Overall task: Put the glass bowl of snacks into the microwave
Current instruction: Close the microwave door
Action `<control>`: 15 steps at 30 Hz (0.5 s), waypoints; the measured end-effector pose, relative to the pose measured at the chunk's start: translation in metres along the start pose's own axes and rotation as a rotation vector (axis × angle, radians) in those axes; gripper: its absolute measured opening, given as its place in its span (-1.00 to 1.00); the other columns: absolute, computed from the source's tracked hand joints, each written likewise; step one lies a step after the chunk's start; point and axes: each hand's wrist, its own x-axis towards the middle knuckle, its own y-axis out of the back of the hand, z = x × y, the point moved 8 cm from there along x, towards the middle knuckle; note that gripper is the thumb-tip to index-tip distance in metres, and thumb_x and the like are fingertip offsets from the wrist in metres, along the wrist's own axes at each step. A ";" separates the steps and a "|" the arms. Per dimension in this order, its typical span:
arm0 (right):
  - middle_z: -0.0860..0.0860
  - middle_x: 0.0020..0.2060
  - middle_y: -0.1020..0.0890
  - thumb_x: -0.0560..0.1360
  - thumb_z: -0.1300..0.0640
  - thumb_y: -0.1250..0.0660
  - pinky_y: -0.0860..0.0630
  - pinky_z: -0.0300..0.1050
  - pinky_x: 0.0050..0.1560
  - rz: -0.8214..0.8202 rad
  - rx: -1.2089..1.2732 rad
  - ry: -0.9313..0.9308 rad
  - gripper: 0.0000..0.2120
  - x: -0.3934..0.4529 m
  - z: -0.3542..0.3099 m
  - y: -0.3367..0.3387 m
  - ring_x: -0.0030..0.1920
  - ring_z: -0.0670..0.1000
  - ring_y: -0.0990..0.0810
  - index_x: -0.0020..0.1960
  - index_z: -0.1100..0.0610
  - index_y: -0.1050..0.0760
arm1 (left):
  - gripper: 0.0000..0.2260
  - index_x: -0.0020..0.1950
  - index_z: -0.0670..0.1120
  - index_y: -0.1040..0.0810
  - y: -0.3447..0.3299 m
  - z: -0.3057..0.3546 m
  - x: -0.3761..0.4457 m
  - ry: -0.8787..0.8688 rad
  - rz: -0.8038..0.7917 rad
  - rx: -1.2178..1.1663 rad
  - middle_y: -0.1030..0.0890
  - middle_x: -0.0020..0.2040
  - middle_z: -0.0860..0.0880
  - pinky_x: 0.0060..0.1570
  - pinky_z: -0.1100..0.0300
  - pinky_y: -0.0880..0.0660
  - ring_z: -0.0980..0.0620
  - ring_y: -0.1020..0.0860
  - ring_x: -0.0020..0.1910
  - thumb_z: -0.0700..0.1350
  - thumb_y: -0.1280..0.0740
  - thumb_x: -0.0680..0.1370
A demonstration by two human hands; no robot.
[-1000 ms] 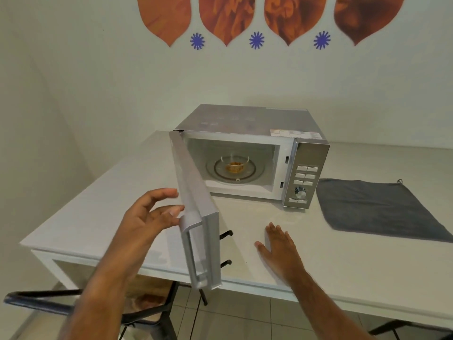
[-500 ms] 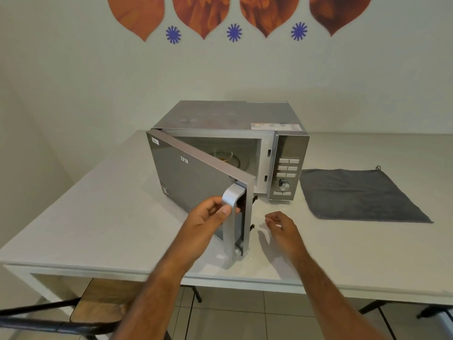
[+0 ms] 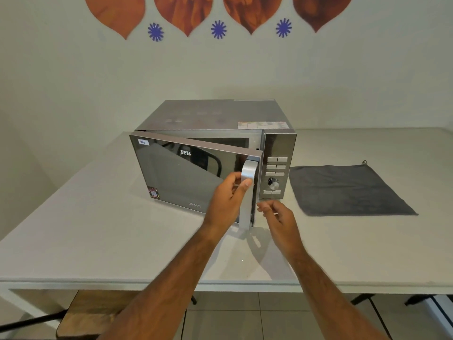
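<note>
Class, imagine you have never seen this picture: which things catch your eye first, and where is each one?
The silver microwave with its dark mirrored door stands mid-table, door almost shut. The left hand grips the brushed metal door handle, while the right hand hovers beside it, holding nothing. A dark grey cloth lies flat on the white table to the right, under orange leaf-shaped wall decorations.
</note>
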 end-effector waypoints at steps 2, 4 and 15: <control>-0.22 0.07 -0.66 0.68 -0.08 -0.27 -0.50 -0.51 -0.04 -0.014 -0.030 0.023 -0.77 0.001 -0.006 -0.006 0.10 -0.31 -0.60 0.22 -0.04 -0.62 | -0.85 0.23 0.19 -0.50 -0.005 0.002 0.011 -0.019 -0.008 0.051 -0.57 0.02 0.39 -0.17 0.66 -0.44 0.52 -0.56 0.01 0.15 -0.30 0.69; -0.20 0.12 -0.63 0.67 -0.07 -0.28 -0.51 -0.47 -0.06 -0.024 -0.078 0.041 -0.74 0.006 -0.009 -0.015 0.11 -0.29 -0.59 0.29 -0.03 -0.58 | -0.87 0.22 0.19 -0.50 -0.008 0.004 0.022 -0.033 -0.027 0.086 -0.55 0.01 0.40 -0.18 0.67 -0.42 0.51 -0.57 -0.02 0.15 -0.30 0.70; -0.08 0.04 -0.66 0.70 -0.06 -0.22 -0.54 -0.27 0.04 -0.053 -0.161 -0.020 -0.85 0.043 0.000 -0.027 -0.03 -0.09 -0.64 0.19 -0.05 -0.51 | -0.67 0.42 0.01 -0.53 -0.026 0.002 0.061 -0.058 -0.054 0.140 -0.66 0.32 0.01 0.07 0.35 -0.46 0.14 -0.56 0.19 0.12 -0.27 0.72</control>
